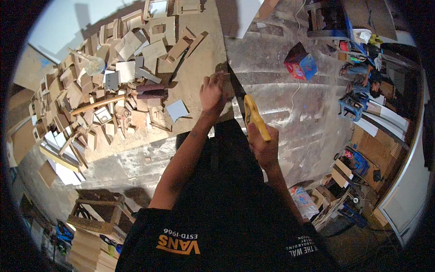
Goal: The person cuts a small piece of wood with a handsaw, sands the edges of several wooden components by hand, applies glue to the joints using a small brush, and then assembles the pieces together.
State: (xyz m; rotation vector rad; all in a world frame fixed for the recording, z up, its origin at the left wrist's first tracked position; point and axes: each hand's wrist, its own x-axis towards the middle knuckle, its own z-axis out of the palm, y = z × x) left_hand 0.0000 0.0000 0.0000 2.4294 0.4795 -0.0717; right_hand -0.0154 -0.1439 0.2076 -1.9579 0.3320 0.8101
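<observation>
My right hand is closed round the yellow handle of a handsaw. Its dark blade runs forward from the handle along the right edge of the worktable. At that same edge, my left hand has its fingers curled over a small brown piece of wood, close beside the blade. Shadow covers the wood, so whether the teeth touch it cannot be made out. A small white-faced board lies to the left of my left wrist.
Wood offcuts heap over the table's left side, with a clear jar among them. On the floor to the right stands a red and blue box by a cable. Farther right a person sits near a blue stool.
</observation>
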